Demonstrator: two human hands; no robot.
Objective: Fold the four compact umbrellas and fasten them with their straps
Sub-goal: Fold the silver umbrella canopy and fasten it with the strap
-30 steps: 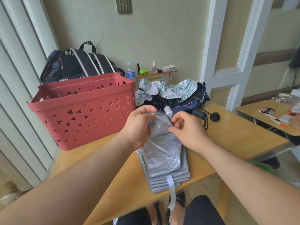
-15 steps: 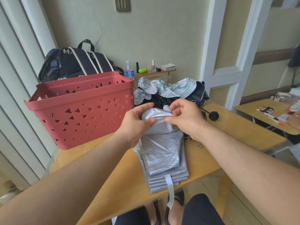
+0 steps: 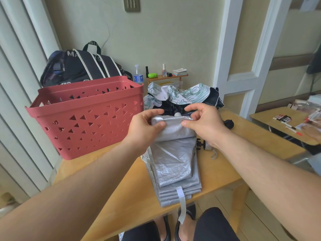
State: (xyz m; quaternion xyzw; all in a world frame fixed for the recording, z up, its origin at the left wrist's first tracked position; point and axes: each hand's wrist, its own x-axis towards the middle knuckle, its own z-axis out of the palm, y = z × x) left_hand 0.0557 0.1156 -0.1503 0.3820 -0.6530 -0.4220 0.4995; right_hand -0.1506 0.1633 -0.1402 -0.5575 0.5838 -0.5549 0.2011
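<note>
We pinched the silver umbrella (image 3: 173,159) at its far end. Our left hand (image 3: 144,127) and right hand (image 3: 203,124) each clamped the rolled fabric between thumb and fingers.

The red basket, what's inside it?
Through the red basket wall's triangular holes and over its rim, only bare inner walls show. The floor of the basket is hidden, so anything lying low can't be seen.

Two hands (image 3: 145,126) (image 3: 203,122), one silver umbrella (image 3: 175,162), one red basket (image 3: 86,119), one black bag (image 3: 79,66).
</note>
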